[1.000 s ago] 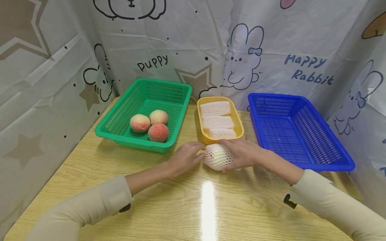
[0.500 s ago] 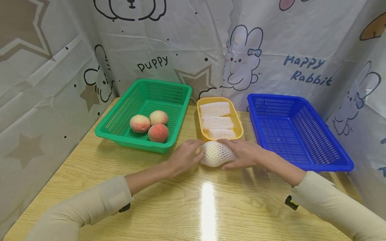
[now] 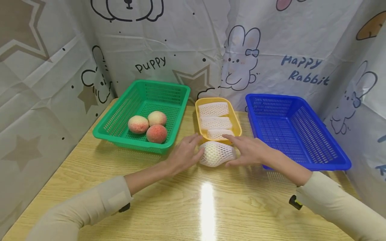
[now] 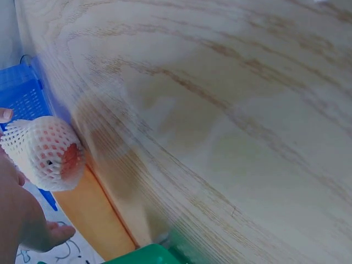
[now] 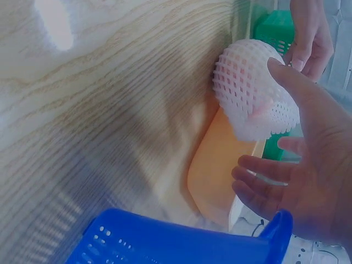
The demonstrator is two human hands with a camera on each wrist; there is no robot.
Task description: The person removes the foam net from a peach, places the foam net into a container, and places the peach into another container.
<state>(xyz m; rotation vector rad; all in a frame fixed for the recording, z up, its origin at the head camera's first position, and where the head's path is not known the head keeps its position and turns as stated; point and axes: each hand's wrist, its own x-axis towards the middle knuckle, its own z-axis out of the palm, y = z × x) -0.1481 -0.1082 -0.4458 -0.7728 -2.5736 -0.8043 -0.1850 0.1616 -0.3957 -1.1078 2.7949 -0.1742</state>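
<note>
A peach in a white foam net [image 3: 214, 154] sits on the table in front of the yellow tray, between my two hands. My left hand [image 3: 184, 154] is at its left side, thumb and fingers loosely extended beside it. In the left wrist view, a red patch shows through the net of the wrapped peach [image 4: 52, 157]. My right hand [image 3: 248, 150] is spread at the net's loose right end. The right wrist view has the right thumb overlapping the net, with the other fingers of the right hand [image 5: 313, 154] held apart from it.
Three flat foam nets [image 3: 214, 122] lie in the yellow tray [image 3: 236, 122]. At left, a green basket [image 3: 156, 87] holds three bare peaches [image 3: 156, 134]. The blue basket [image 3: 271, 130] stands at right, close to my right forearm. A printed curtain [image 3: 193, 43] hangs behind.
The wrapped peach has turned and shifted slightly left. My right hand has loosened from the net and drawn back to the right, its fingers spreading. My left hand stays beside the peach.
</note>
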